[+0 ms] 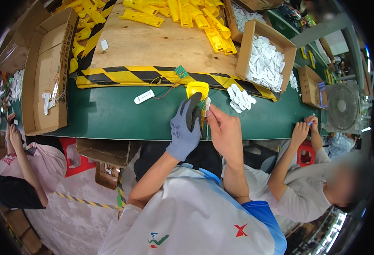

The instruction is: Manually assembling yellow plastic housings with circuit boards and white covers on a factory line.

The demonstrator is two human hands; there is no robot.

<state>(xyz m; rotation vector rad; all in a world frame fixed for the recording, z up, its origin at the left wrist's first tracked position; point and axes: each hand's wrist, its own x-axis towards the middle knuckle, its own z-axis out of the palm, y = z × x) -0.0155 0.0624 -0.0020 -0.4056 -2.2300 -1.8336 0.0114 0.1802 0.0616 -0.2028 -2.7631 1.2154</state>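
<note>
My left hand (184,129), in a grey-blue glove with dark fingertips, is closed round a yellow plastic housing (198,88) over the front edge of the green table. Part of a green circuit board (201,104) shows at the housing beneath the gloved fingers. Beside it my bare right hand (226,132) pinches a small white oval plastic part (207,106) close against the housing. To the left, a white oblong module (144,97) lies on the table, joined by thin wires to another small green circuit board (181,72). A loose heap of white oval parts (241,98) sits to the right.
Beyond is a wooden board (153,46) edged with black-and-yellow tape, yellow housings (182,12) piled at its back. A carton (243,53) of white parts stands right, a larger carton (30,102) left. Co-workers sit on both sides; a fan (342,106) stands far right.
</note>
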